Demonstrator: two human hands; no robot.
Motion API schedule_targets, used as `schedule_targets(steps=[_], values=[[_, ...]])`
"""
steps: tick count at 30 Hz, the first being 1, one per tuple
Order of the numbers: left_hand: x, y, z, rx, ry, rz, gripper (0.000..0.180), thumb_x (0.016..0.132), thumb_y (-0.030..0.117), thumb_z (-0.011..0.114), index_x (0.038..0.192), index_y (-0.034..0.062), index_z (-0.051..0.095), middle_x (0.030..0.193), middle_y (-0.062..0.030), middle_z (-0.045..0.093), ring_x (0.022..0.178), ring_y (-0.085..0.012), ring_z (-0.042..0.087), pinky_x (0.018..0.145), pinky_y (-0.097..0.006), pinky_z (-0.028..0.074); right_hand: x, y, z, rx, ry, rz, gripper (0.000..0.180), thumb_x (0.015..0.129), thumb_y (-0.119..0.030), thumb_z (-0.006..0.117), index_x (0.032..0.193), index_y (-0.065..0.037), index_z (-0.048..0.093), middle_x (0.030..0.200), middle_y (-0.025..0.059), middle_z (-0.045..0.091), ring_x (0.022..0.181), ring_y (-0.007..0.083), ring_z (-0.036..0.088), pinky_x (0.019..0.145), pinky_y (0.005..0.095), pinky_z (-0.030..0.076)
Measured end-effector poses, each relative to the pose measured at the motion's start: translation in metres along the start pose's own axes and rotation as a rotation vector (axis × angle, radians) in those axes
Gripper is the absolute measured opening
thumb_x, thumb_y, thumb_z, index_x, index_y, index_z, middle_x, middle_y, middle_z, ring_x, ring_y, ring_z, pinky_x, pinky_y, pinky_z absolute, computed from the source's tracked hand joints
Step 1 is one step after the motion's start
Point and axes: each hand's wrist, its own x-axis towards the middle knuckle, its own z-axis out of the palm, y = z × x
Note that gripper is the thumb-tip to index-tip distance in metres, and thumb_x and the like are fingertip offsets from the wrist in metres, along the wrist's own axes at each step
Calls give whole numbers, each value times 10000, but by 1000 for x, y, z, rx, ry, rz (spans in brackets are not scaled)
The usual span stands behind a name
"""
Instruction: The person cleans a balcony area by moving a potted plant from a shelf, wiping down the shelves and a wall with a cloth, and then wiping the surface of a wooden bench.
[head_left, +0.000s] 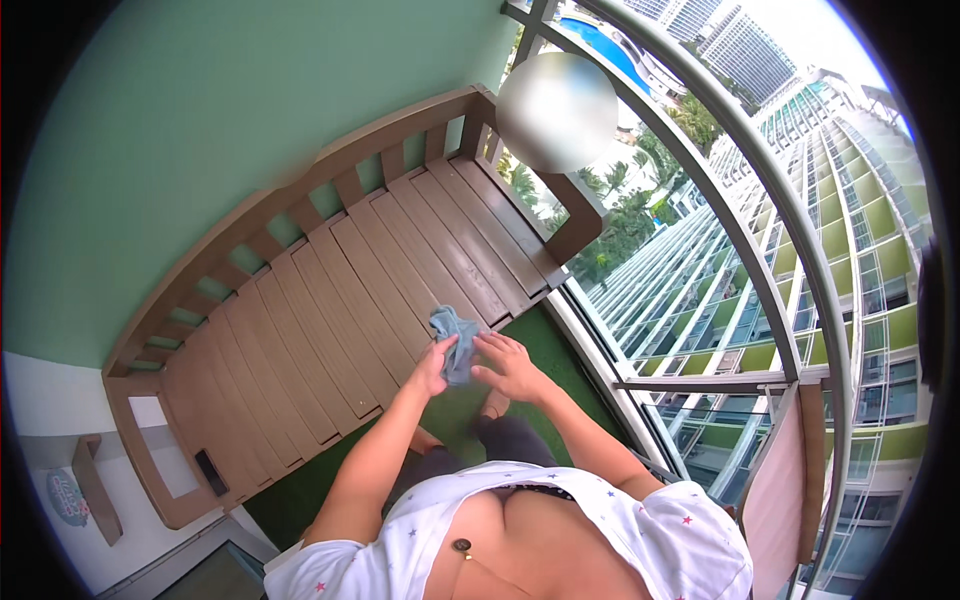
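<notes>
A crumpled blue-grey cloth (pixel 458 342) hangs in front of me, over the front edge of a brown slatted bench (pixel 320 300). My left hand (pixel 432 368) is closed on the cloth's left side. On the other side, my right hand (pixel 506 366) has its fingers apart, with the fingertips at the cloth's right edge. Whether they touch it, I cannot tell. The cloth's lower part drops between my two hands, above the green floor covering.
Behind the bench rises a green wall (pixel 200 170). A glass railing with a metal handrail (pixel 760 170) runs along the right, with buildings far below. A dark flat rectangular object (pixel 211 472) is at the bench's left end. Green turf (pixel 565 375) covers the floor.
</notes>
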Motion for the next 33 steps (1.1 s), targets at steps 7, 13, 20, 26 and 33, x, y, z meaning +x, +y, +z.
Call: schedule_targets(steps=[7,13,20,26,33], values=[[23,51,13,553,275,287,469,950,397,501,1136,-25,585,1046,-88,649,971,-160,609,880,-281,459,-12,97,-165,159,329,272,382,934,-244,531,1215,12,558,1104,206,618,1003,345,607,861,395,474],[30,57,51,516,387,570,395,951,303,542,1116,-53,592,1035,-53,644,935,-140,587,845,-271,451,19,103,-300,-25,577,72,293,925,-166,560,1174,-14,591,1086,168,623,945,315,621,817,361,492],[100,169,65,1145,604,726,233,891,114,581,1048,-55,618,939,-109,689,845,-190,640,791,-314,488,90,116,-461,-1009,1154,127,338,928,-280,527,1194,-82,594,1245,132,568,1214,292,487,1017,417,345],[240,274,138,1482,603,908,249,862,88,552,1075,-40,576,1049,-221,633,989,-412,585,859,-452,458,119,109,-493,-946,884,837,565,977,-511,293,1197,-97,607,1032,161,665,964,331,631,867,418,464],[403,406,118,2225,756,1015,360,946,297,464,1144,12,559,1165,-191,554,1123,-346,492,994,-451,363,133,111,-480,-984,1001,848,554,962,-546,318,1143,-138,646,1055,109,668,946,311,641,820,405,493]])
